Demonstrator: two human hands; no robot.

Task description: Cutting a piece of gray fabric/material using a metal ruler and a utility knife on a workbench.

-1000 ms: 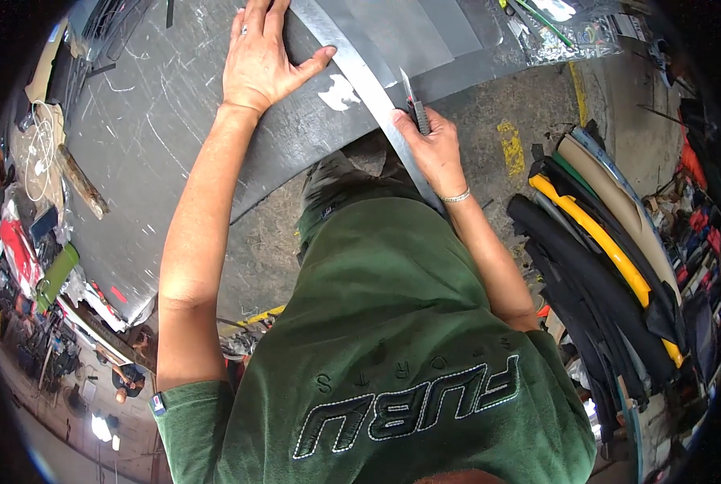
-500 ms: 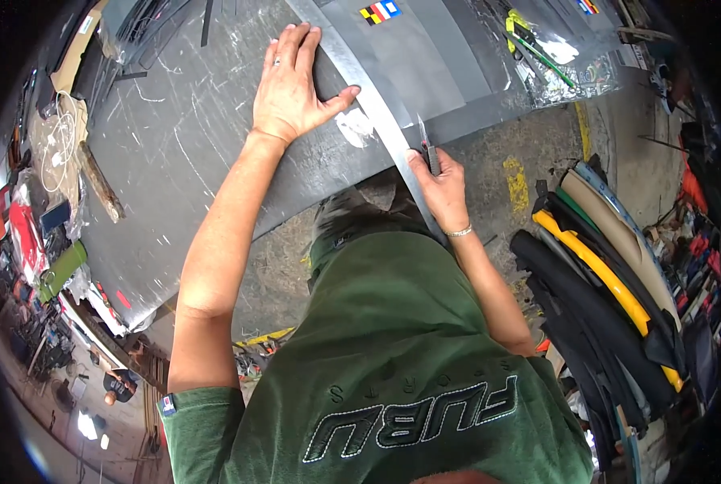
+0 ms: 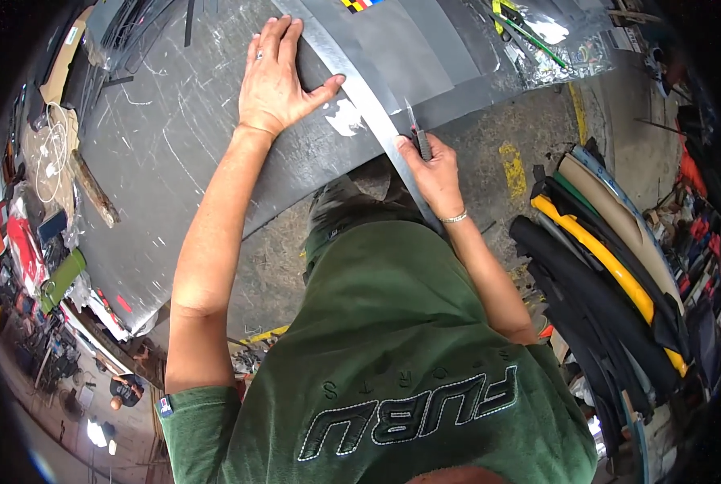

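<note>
A long metal straightedge (image 3: 358, 90) lies slantwise over the dark grey tabletop (image 3: 191, 153), its near end jutting past the edge toward my body. My left hand (image 3: 276, 89) rests flat beside it, fingers stretched out and thumb spread to the metal strip; a ring is on one finger. At the table's front edge, my right hand (image 3: 435, 173) grips a utility knife (image 3: 423, 145), blade exposed and pointing away from me. The right thumb is against the straightedge. Grey sheet material (image 3: 413, 56) lies right of the strip, with a coloured checked patch (image 3: 364, 4) at the top.
Green-handled tools and clear plastic (image 3: 550, 60) lie at the table's far right. Long rolls of black material (image 3: 586, 315) and a yellow roll (image 3: 610, 270) are on the right. Cord (image 3: 52, 161) and a wooden stick (image 3: 94, 189) sit at the left. Another person (image 3: 125, 391) is far off, lower left.
The view has shifted slightly, so the table and its things appear a little higher and further left. Both hands keep nearly the same places along the straightedge, the knife still in the right.
</note>
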